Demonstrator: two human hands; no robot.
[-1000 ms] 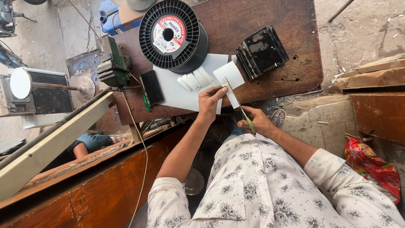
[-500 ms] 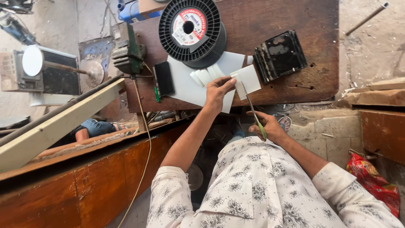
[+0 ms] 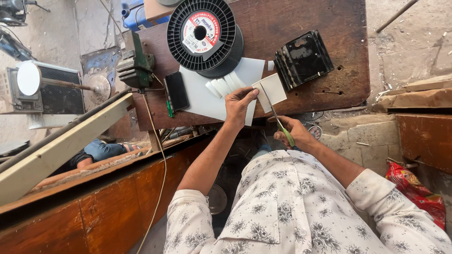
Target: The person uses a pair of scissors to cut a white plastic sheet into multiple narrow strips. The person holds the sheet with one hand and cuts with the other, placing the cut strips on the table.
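My left hand [image 3: 239, 104] pinches a small white paper piece [image 3: 273, 87] by its near edge, just above the brown wooden table [image 3: 287, 19]. My right hand [image 3: 294, 133] grips green-handled scissors [image 3: 275, 116], whose blades reach into that paper. Beneath lies a larger white sheet [image 3: 207, 96] with several cut white strips [image 3: 222, 86] fanned on it. A black wire spool [image 3: 202, 34] with a red-and-white label rests on the sheet's far edge.
A black stack of metal plates [image 3: 302, 59] sits to the right of the paper. A dark phone [image 3: 176, 91] and a green pen [image 3: 169, 108] lie left of the sheet. A green vise-like tool [image 3: 134, 63] stands at the table's left edge. A winding machine [image 3: 42, 87] is far left.
The view has shifted slightly. My left hand has moved its grip along the paper piece, and the scissors have advanced further into it.
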